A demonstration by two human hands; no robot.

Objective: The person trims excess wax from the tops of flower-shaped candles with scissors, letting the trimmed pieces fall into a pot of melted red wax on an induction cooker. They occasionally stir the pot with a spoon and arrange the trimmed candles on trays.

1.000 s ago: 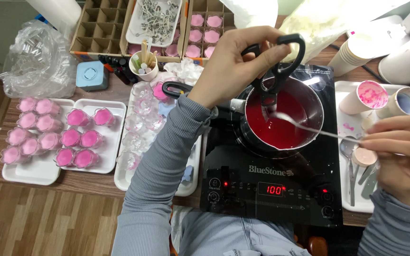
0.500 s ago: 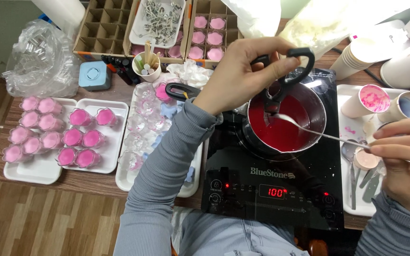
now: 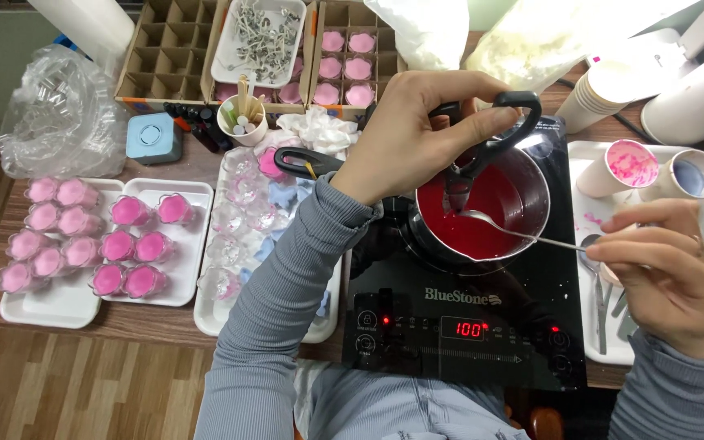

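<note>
A steel saucepan [image 3: 531, 175] of red liquid [image 3: 482, 216] sits on a black induction cooker [image 3: 466, 326]. My left hand [image 3: 417, 130] reaches over the pan and grips black scissors [image 3: 490, 155], their tips pointing down just above the liquid. My right hand [image 3: 666, 269] holds a thin metal spoon [image 3: 503, 228] by its handle, with the bowl just over the red liquid below the scissor tips.
White trays with pink-filled cups [image 3: 83, 244] lie at left, and a tray of clear moulds [image 3: 242, 220] beside the cooker. Cardboard divider boxes [image 3: 173, 49], a cup of sticks [image 3: 242, 118], a blue box [image 3: 154, 137], a plastic bag [image 3: 55, 114] and paper cups [image 3: 633, 167] surround the cooker.
My left hand has lifted the scissors slightly so their tips stand over the pan's middle. The spoon has moved a little toward the scissor tips.
</note>
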